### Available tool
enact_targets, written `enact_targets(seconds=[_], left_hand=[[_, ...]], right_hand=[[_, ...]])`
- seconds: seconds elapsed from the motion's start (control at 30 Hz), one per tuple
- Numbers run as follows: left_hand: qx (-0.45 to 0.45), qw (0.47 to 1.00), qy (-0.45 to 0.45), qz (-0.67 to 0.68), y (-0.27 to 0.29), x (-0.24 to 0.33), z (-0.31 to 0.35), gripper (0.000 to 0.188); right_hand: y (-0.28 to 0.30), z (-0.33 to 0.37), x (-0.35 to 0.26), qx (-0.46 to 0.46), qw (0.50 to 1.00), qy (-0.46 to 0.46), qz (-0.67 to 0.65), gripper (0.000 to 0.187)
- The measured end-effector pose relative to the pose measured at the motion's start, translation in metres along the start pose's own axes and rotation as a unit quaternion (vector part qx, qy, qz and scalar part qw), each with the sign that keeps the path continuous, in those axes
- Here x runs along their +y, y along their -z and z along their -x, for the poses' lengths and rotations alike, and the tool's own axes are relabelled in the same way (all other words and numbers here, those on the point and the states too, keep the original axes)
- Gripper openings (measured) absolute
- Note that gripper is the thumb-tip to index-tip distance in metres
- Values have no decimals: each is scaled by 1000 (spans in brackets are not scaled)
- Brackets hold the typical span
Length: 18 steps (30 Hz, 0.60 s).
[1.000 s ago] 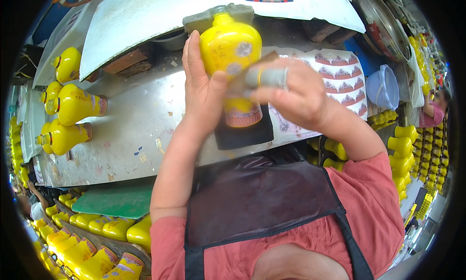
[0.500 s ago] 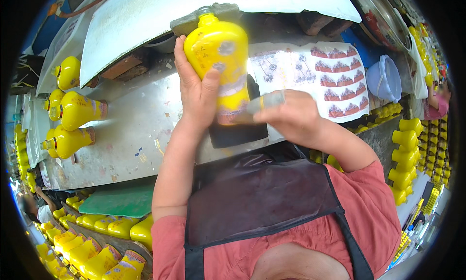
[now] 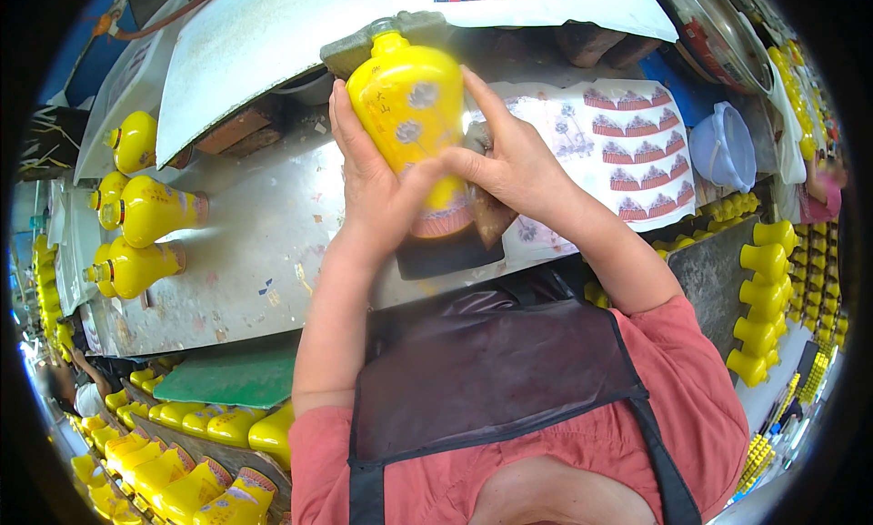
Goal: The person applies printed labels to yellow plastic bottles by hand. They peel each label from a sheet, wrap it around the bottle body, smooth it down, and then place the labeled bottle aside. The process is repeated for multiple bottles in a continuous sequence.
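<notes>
A yellow bottle (image 3: 415, 86) with grey flower pictures and a pinkish patterned band near its base lies on its side, neck away from me. Its neck end rests by a grey block (image 3: 347, 55), its base over a black pad (image 3: 447, 256). My left hand (image 3: 371, 175) wraps the left side. Around the right side goes my right hand (image 3: 509, 161), the two thumbs meeting over the bottle's middle. A greyish flat piece (image 3: 478, 143) shows beneath my right hand; its kind is hard to make out.
Several yellow bottles (image 3: 150, 210) lie at the table's left. Right of my hands is a printed decal sheet (image 3: 641, 152), then a pale blue bucket (image 3: 723, 147). A white board (image 3: 264, 61) spans the back. More yellow bottles (image 3: 195, 489) stand below left, near a green board (image 3: 227, 377).
My right hand has moved from the bottle's lower right, where it held a grey flat piece, up to grip its right side. My left hand still holds the left side.
</notes>
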<state>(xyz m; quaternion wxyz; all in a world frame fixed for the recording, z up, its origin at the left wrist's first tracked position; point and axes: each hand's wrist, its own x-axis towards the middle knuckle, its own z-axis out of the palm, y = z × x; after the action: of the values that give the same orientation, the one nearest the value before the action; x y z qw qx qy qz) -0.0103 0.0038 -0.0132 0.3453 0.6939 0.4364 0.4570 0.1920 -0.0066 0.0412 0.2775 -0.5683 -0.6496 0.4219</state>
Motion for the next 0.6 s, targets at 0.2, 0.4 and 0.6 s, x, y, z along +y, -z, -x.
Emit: enact_targets(seconds=[0.2,0.4,0.6], left_hand=[[-36,999,-9,-21,8,-1,-3,121],[-57,997,-19,-43,14,-3,-1,120],[-71,997,-6,13,17,-9,-3,119]], right_hand=[[-2,-3,5,10,1000,29,-1,104],[-8,-2,10,25,999,47,-1,105],[-2,-6,8,-8,997,6,-77,102]])
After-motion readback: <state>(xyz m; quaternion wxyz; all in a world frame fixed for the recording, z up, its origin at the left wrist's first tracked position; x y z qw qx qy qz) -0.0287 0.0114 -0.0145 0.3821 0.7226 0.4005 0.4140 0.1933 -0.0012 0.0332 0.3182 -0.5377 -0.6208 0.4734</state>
